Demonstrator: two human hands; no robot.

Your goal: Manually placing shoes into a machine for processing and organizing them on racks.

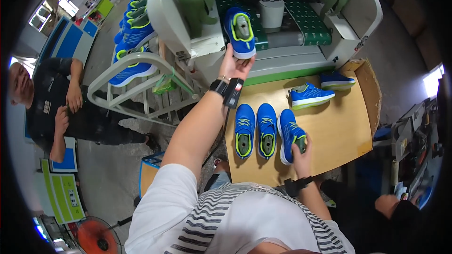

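- Machine (367, 9) fills the top of the view: a pale, rounded housing with a green belt (308, 21) running inside and a small grey box (272, 11) standing near its middle.
- Wooden table (339, 131) sits just below the machine, its bare top light brown with a raised edge on the right side.
- Rack (127, 73) of pale curved tubing stands to the left of the machine, loaded with a long row of blue shoes (134, 33) that runs up and away.
- Another person in dark clothes (70, 108) leans near the rack at the far left, well apart from the table.
- Left hand (234, 66) reaches up to the machine's front edge and grips a blue shoe with yellow-green lining (241, 32) by its heel, fingers wrapped around the sole end; the shoe stands toe-up against the belt area.
- Right hand (301, 149) rests on the table, fingers curled around the heel of the rightmost shoe (289, 134) in a row of three.
- Two more shoes (256, 130) lie just beside it on its left, toes pointing toward the machine, openings up.
- Two further shoes (310, 95) lie on their sides near the table's far edge, close to the machine.
- Dark straps (227, 89) wrap both wrists.
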